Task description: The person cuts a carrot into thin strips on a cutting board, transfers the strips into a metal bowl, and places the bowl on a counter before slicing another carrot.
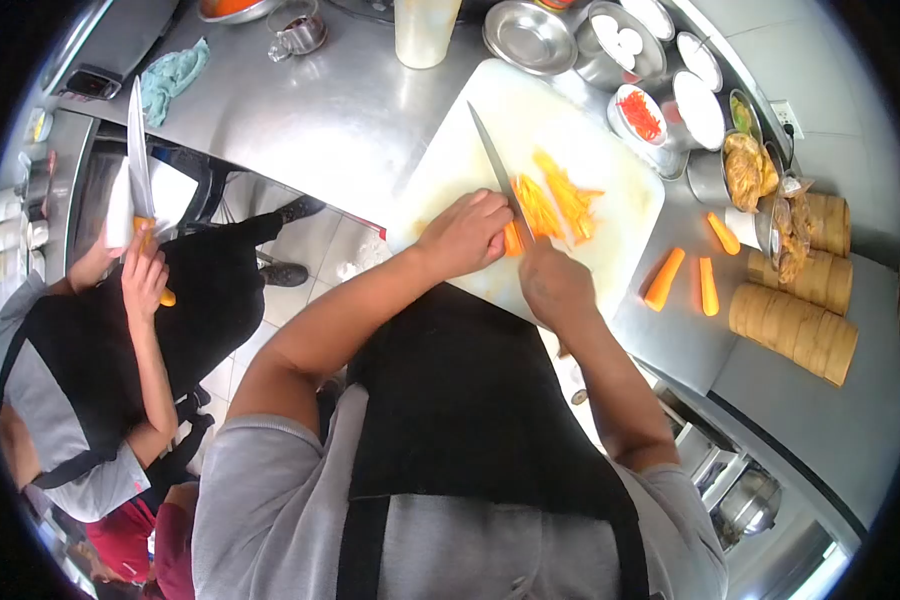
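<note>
On a white cutting board, my right hand is wrapped round the handle of a kitchen knife, its long blade pointing away from me. My left hand has its fingers curled just left of the blade, pressing on a piece of carrot that is mostly hidden by the fingers and knife. Thin carrot strips lie in loose piles right of the blade. Three peeled carrot pieces rest on the steel counter beyond the board's right edge.
At left a co-worker in a black apron holds another knife, blade up. Steel bowls and a dish of red strips line the back right. Bamboo steamers stand right; a teal cloth lies back left.
</note>
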### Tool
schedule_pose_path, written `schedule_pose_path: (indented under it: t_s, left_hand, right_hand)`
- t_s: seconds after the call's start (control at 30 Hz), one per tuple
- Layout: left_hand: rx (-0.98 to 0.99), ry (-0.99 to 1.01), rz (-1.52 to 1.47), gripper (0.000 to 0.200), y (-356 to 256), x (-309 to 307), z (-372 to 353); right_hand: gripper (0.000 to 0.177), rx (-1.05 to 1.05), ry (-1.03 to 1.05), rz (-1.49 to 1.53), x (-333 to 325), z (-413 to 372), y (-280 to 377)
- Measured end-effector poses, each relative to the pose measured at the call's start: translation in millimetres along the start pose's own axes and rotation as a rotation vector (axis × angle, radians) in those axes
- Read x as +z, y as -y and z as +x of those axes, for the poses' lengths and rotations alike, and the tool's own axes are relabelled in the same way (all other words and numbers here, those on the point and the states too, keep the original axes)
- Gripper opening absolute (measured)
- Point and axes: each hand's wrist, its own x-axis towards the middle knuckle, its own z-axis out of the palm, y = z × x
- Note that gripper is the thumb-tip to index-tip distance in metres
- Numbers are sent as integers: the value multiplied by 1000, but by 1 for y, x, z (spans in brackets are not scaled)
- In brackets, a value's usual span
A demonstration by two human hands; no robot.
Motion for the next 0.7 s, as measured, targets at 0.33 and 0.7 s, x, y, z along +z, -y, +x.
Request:
schedule_pose_path:
  t_s: [0.33,0.7]
  left_hand:
    - [-74,-56,47,15,-5,-5,1]
    - [-70,14,16,16,-3,-6,1]
  right_hand:
    - [17,107,176,-21,-20,-51,6]
    - [20,146,148,-27,-4,-37,9]
